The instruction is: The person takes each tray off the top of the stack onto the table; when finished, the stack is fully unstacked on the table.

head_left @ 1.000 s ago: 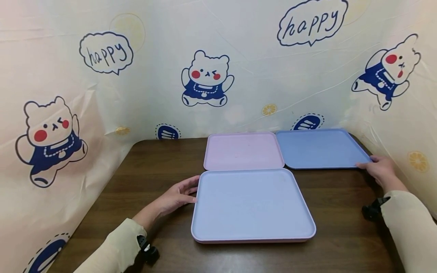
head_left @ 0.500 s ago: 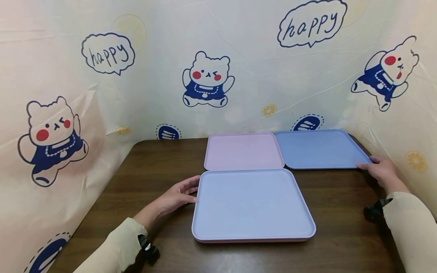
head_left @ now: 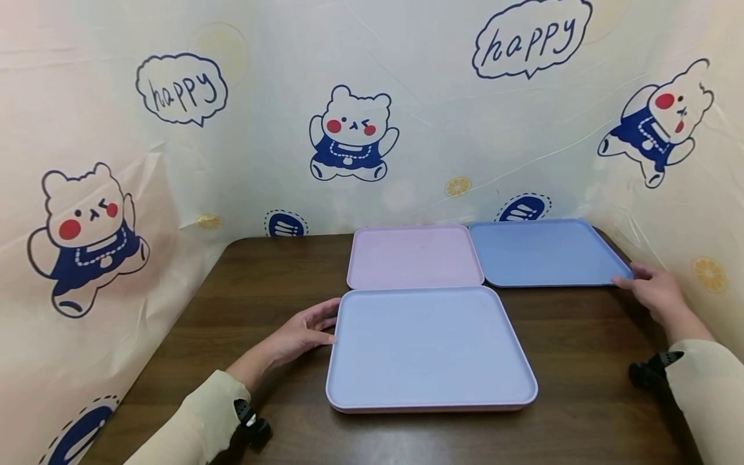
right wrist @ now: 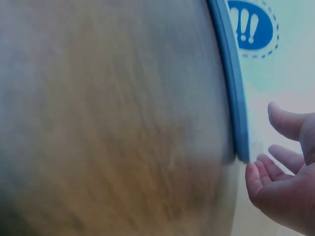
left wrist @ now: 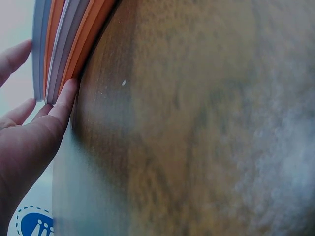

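In the head view a stack of trays with a light blue tray (head_left: 433, 352) on top lies at the front middle. My left hand (head_left: 302, 332) touches the stack's left side, fingers spread. The left wrist view shows the layered edges of the stack (left wrist: 69, 49) in blue, orange and pale lilac, with fingertips (left wrist: 69, 88) against them. At the back right lies a darker blue tray (head_left: 549, 252). My right hand (head_left: 657, 294) is at its front right corner. In the right wrist view the fingertips (right wrist: 252, 169) are right at the tray corner (right wrist: 242, 155), the thumb raised off it.
A pale pink tray (head_left: 415, 258) lies behind the stack, side by side with the darker blue tray. All of them are on a dark wooden table (head_left: 279, 265). A printed cloth (head_left: 261, 148) with cartoon bears hangs around the back and sides.
My right hand has shifted slightly right and toward me, its thumb sliding nearer the blue tray's corner. The left hand and the trays have stayed where they were.
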The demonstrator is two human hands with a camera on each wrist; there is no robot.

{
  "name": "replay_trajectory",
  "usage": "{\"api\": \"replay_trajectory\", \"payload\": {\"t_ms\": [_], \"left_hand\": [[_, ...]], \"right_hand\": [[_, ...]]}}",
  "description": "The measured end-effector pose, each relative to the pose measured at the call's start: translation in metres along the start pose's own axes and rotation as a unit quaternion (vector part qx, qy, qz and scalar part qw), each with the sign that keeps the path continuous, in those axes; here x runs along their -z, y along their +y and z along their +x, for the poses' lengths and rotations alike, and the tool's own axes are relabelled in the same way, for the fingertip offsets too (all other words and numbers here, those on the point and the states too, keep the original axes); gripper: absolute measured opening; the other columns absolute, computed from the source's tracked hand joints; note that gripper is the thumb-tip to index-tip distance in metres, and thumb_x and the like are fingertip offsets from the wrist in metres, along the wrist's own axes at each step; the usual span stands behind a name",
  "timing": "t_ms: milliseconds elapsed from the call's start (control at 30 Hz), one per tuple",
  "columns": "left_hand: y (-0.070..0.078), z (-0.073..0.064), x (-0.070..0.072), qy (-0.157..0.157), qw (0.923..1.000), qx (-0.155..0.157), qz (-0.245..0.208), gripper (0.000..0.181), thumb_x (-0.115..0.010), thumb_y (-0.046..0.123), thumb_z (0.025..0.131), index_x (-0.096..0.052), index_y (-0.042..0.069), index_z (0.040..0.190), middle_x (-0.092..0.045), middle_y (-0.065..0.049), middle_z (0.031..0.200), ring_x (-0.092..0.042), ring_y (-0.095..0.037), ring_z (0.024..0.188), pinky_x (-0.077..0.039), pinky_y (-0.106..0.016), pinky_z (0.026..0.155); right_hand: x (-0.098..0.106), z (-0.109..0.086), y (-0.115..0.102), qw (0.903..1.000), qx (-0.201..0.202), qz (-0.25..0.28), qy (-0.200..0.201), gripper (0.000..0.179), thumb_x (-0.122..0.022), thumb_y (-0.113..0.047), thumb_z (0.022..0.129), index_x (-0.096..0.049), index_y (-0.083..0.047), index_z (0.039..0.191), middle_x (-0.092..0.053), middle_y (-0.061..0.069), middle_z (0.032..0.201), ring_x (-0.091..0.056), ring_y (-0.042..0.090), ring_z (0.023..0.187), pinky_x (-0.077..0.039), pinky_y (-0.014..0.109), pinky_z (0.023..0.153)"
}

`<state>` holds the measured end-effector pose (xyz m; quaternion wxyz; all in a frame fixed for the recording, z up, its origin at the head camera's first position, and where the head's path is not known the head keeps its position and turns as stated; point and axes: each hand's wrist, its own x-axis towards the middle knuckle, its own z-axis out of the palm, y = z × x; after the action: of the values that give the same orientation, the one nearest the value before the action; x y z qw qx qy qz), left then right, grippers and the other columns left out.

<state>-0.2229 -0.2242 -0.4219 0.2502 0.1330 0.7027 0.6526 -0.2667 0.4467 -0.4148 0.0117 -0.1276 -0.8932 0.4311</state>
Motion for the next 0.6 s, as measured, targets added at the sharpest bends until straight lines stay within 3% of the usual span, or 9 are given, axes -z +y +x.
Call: {"api": "replay_trajectory", "payload": {"t_ms": [167,300,400,600], "left_hand": [[0.001,0.0,0.0,0.0,1.0,0.001,-0.001,0.08,-0.07,0.006,0.088,-0.025,0.008,0.154,-0.021,-0.014,0.158,-0.028,-0.035,0.141,-0.037,-0.045,0.105],[0.0,0.0,0.001,0.001,1.0,0.002,-0.002,0.08,-0.07,0.006,0.088,-0.025,0.009,0.154,-0.021,-0.013,0.158,-0.028,-0.035,0.141,-0.037,-0.045,0.105],[0.0,0.0,0.001,0.0,1.0,0.002,-0.004,0.079,-0.07,0.006,0.088,-0.025,0.01,0.154,-0.021,-0.013,0.158,-0.027,-0.035,0.141,-0.038,-0.044,0.105],[0.0,0.001,0.0,-0.001,1.0,0.001,-0.007,0.079,-0.07,0.006,0.088,-0.025,0.01,0.153,-0.021,-0.013,0.158,-0.027,-0.035,0.141,-0.039,-0.043,0.104]], "right_hand": [[-0.009,-0.008,-0.016,0.999,0.039,-0.019,0.001,0.08,-0.056,-0.042,0.097,-0.024,0.015,0.144,-0.027,0.04,0.144,-0.029,0.056,0.128,-0.033,0.064,0.098],[-0.02,-0.015,-0.03,0.9969,0.075,-0.023,-0.009,0.075,-0.056,-0.039,0.097,-0.03,0.015,0.143,-0.035,0.04,0.14,-0.036,0.052,0.124,-0.048,0.034,0.085],[-0.029,-0.019,-0.04,0.9951,0.095,-0.014,-0.023,0.073,-0.058,-0.037,0.097,-0.032,0.013,0.143,-0.039,0.039,0.138,-0.038,0.049,0.123,-0.043,0.013,0.069],[-0.049,-0.028,-0.062,0.991,0.124,-0.005,-0.05,0.072,-0.06,-0.039,0.096,-0.036,0.01,0.143,-0.044,0.035,0.137,-0.044,0.043,0.121,-0.04,0.005,0.07]]}}
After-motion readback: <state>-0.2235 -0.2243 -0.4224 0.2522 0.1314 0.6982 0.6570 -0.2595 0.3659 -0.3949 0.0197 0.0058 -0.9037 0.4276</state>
